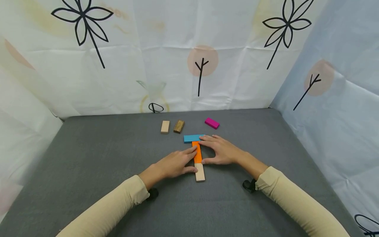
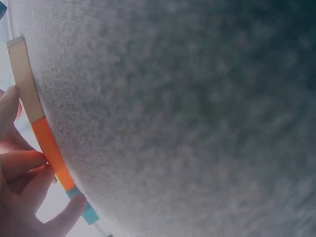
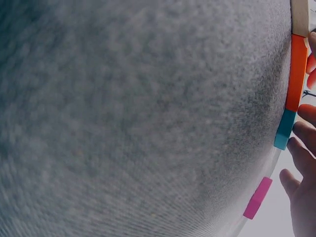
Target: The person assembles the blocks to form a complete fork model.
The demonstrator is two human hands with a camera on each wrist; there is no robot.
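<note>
Three blocks lie on the grey cloth in a T shape. A blue block (image 1: 191,139) lies crosswise at the far end, an orange block (image 1: 197,158) runs from it toward me, and a pale wooden block (image 1: 199,174) continues the line. With its fingers extended, my left hand (image 1: 174,163) touches the orange block's left side, its thumb beside the pale block. My right hand (image 1: 223,149) has fingertips at the blue block's right end, partly hiding it. Its thumb reaches the orange block's near end. In the right wrist view, fingers lie close along the blue block (image 3: 285,129).
Behind the T lie a second pale wooden block (image 1: 165,127), a dark brown grained block (image 1: 179,126) and a magenta block (image 1: 212,123). White printed fabric (image 1: 171,56) hangs along the table's back edge, with bluish fabric (image 1: 340,108) on the right.
</note>
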